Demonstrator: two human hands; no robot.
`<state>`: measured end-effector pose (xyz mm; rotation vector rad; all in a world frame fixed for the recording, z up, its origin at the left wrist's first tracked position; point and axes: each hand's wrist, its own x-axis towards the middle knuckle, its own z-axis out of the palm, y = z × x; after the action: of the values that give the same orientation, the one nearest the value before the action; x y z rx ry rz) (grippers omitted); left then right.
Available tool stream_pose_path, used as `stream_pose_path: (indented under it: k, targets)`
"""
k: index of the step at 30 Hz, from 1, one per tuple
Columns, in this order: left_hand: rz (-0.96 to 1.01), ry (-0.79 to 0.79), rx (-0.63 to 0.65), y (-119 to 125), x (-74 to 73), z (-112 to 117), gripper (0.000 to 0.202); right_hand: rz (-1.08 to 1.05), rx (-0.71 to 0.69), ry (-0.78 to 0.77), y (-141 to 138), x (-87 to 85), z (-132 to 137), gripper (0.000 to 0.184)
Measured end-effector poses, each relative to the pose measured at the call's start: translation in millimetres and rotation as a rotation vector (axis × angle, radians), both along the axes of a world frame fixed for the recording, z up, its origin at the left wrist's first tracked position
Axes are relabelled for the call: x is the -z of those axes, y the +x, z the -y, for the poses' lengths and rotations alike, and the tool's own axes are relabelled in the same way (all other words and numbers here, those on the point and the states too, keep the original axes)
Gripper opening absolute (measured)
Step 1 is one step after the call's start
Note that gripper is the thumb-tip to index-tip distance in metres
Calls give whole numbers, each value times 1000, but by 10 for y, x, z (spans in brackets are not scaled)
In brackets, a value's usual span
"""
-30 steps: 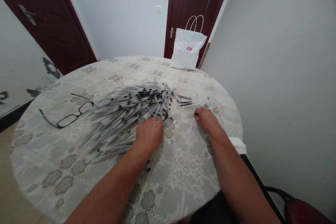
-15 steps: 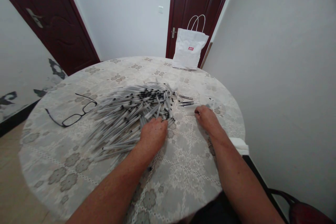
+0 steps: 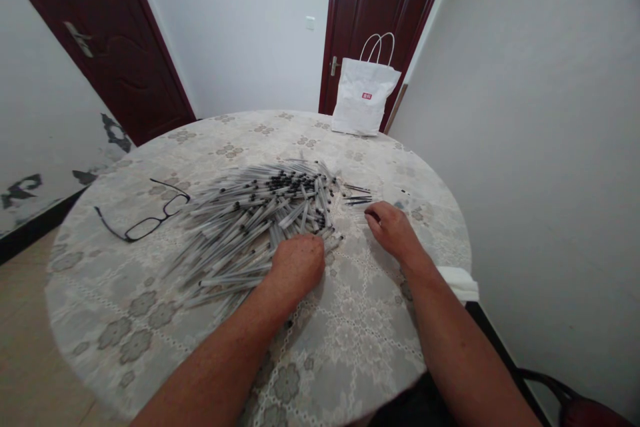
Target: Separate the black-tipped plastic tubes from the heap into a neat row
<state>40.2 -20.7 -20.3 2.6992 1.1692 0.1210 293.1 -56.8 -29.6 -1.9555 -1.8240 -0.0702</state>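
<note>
A big heap of clear pens with black tips lies in the middle of a round table. My left hand rests at the heap's near right edge, its fingers curled down over a few pens; one black-tipped pen sticks out to its right. My right hand lies on the cloth to the right of the heap, with its fingers pinched together. It is just short of a few thin black refills. What the right fingers hold is hidden.
Black-framed glasses lie left of the heap. A white paper bag stands at the table's far edge before a dark door. A white folded thing sits at the right rim. A dark chair is at lower right, close to the wall.
My left hand has pulled back a little from the heap towards me, closing on pens. My right hand has edged slightly left. The view has shifted a bit.
</note>
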Motion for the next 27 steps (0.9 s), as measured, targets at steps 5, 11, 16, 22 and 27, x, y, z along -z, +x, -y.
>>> stream_pose_path:
  k: [5, 11, 16, 22, 27]
  targets:
    - [172, -59, -35, -4, -118, -23, 19, -384, -161, 20, -198, -53, 33, 29]
    - [507, -430, 24, -6, -231, -68, 20, -765, -359, -131, -352, -120, 92, 30]
    - [1035, -1180, -89, -17, -241, -174, 30, -1065, -306, -44, -367, -128, 66, 27]
    - [1437, -1382, -144, 12, -222, -167, 30, -1076, -200, -25, -587, -209, 113, 31]
    - [1396, -1188, -211, 100, -172, -102, 30, -1113, -209, -62, -762, -179, 125, 36]
